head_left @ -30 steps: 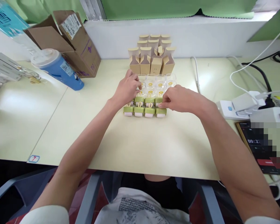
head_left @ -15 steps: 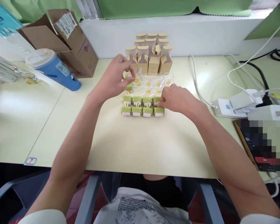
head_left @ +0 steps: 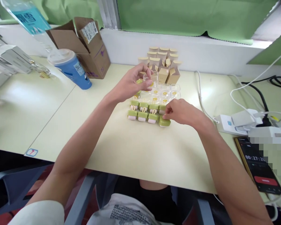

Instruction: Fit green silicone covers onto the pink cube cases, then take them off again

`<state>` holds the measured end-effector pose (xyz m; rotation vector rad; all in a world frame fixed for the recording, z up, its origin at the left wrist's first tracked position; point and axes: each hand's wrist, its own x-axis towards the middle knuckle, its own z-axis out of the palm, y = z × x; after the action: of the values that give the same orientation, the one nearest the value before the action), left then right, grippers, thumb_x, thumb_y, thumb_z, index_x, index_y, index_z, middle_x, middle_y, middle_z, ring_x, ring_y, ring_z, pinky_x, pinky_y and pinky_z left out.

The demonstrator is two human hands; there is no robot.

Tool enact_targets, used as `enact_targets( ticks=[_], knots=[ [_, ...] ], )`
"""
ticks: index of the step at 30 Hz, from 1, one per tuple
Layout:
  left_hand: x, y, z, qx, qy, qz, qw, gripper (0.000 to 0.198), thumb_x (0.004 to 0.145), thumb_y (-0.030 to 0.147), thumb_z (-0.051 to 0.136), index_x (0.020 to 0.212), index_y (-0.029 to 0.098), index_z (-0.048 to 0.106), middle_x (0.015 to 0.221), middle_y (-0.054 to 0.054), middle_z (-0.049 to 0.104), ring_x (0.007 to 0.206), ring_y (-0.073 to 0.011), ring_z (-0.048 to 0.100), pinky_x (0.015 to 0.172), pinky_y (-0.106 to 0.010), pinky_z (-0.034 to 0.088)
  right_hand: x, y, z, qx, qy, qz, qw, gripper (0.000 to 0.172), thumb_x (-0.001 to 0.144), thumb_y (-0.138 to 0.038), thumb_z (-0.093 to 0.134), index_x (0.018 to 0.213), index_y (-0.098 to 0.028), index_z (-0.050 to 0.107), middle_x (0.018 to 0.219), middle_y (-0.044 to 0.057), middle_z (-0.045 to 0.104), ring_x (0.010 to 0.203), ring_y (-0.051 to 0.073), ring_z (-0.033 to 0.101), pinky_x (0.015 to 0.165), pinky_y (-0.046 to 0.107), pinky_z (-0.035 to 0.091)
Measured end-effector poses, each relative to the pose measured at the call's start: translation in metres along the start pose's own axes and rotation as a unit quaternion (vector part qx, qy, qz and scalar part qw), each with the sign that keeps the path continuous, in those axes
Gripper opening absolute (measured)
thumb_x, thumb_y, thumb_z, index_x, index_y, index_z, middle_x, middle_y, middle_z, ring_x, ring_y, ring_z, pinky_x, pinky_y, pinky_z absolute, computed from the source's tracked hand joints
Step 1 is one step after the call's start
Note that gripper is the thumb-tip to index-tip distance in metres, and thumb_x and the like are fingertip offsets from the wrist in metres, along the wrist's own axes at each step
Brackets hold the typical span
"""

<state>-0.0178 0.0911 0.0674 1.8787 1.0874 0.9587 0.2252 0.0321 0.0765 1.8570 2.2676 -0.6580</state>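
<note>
A pale yellow bench [head_left: 135, 150] runs up to a white ledge [head_left: 201, 53] beneath green cloth [head_left: 189, 15]. Daylight glares off the benchtop at left. A grey chair frame [head_left: 18, 184] shows below, over a dark floor, hard to make out

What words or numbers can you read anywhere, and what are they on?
"00:27:2", last digits blurred: on the phone screen.
"7": seems to be on the small sticker at the table edge.
Bottle label: blurred characters, unreadable.
Cardboard box label and cup label: too small.
</note>
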Motion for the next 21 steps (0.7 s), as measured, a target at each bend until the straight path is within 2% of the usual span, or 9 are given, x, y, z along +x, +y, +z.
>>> enact_targets(
  ticks=[3, 6, 8, 11, 14, 18, 21],
  knots=[
    [0.002, -0.006, 0.000, 0.013, 0.001, 0.054, 0.998, 0.040, 0.089, 0.042, 0.093, 0.117, 0.027, 0.070, 0.141, -0.009, 0.071, 0.153, -0.0367, 0.062, 0.106, -0.045, 0.065, -0.005, 0.007, -0.011, 0.026, -0.005, -0.050, 0.998, 0.022, 0.096, -0.017, 0.078, 0.075, -0.023, 0.074, 0.091, 0.004, 0.083, 0.080, 0.023, 0.073, 0.069, 0.037, 0.051],
    [0.003, -0.014, -0.001, -0.018, -0.023, 0.127, 0.991, 0.048, 0.088, 0.041, 0.094, 0.126, 0.027, 0.068, 0.143, -0.011, 0.072, 0.147, -0.0360, 0.066, 0.105, -0.045, 0.064, -0.019, 0.015, -0.028, 0.105, 0.058, -0.078, 0.990, 0.024, 0.100, -0.032, 0.081, 0.078, -0.024, 0.077, 0.088, 0.004, 0.082, 0.076, 0.023, 0.073, 0.071, 0.039, 0.055],
    [0.003, -0.017, 0.000, -0.024, -0.042, 0.141, 0.989, 0.055, 0.087, 0.041, 0.094, 0.133, 0.026, 0.068, 0.145, -0.011, 0.072, 0.142, -0.0340, 0.069, 0.105, -0.045, 0.063, -0.030, 0.019, -0.037, 0.199, 0.148, -0.105, 0.963, 0.031, 0.100, -0.049, 0.085, 0.082, -0.025, 0.078, 0.089, 0.006, 0.080, 0.075, 0.025, 0.075, 0.073, 0.043, 0.060],
    [0.002, -0.017, 0.004, -0.021, -0.070, 0.142, 0.987, 0.061, 0.085, 0.039, 0.095, 0.139, 0.025, 0.069, 0.146, -0.013, 0.073, 0.140, -0.0332, 0.071, 0.107, -0.045, 0.063, -0.037, 0.020, -0.038, 0.312, 0.270, -0.167, 0.896, 0.038, 0.098, -0.063, 0.088, 0.089, -0.027, 0.077, 0.097, 0.008, 0.080, 0.087, 0.032, 0.080, 0.078, 0.052, 0.068],
    [0.000, -0.014, 0.008, -0.026, -0.090, 0.142, 0.985, 0.062, 0.084, 0.038, 0.095, 0.140, 0.024, 0.072, 0.146, -0.013, 0.073, 0.137, -0.0324, 0.074, 0.106, -0.044, 0.064, -0.032, 0.017, -0.030, 0.343, 0.309, -0.201, 0.864, 0.035, 0.098, -0.061, 0.089, 0.091, -0.028, 0.077, 0.100, 0.009, 0.080, 0.091, 0.034, 0.082, 0.080, 0.058, 0.073],
    [-0.001, -0.009, 0.009, -0.032, -0.091, 0.142, 0.985, 0.061, 0.083, 0.040, 0.097, 0.137, 0.025, 0.075, 0.147, -0.012, 0.074, 0.135, -0.0330, 0.075, 0.105, -0.045, 0.064, -0.020, 0.012, -0.022, 0.333, 0.330, -0.189, 0.863, 0.035, 0.094, -0.057, 0.093, 0.085, -0.027, 0.077, 0.087, 0.006, 0.079, 0.081, 0.031, 0.083, 0.073, 0.056, 0.076],
    [-0.001, -0.007, 0.008, -0.035, -0.101, 0.137, 0.985, 0.063, 0.081, 0.042, 0.099, 0.137, 0.025, 0.076, 0.147, -0.013, 0.074, 0.135, -0.0338, 0.075, 0.104, -0.044, 0.065, -0.015, 0.011, -0.020, 0.333, 0.336, -0.184, 0.861, 0.029, 0.093, -0.047, 0.094, 0.082, -0.026, 0.077, 0.084, 0.004, 0.079, 0.074, 0.028, 0.083, 0.068, 0.051, 0.076]
  ],
)
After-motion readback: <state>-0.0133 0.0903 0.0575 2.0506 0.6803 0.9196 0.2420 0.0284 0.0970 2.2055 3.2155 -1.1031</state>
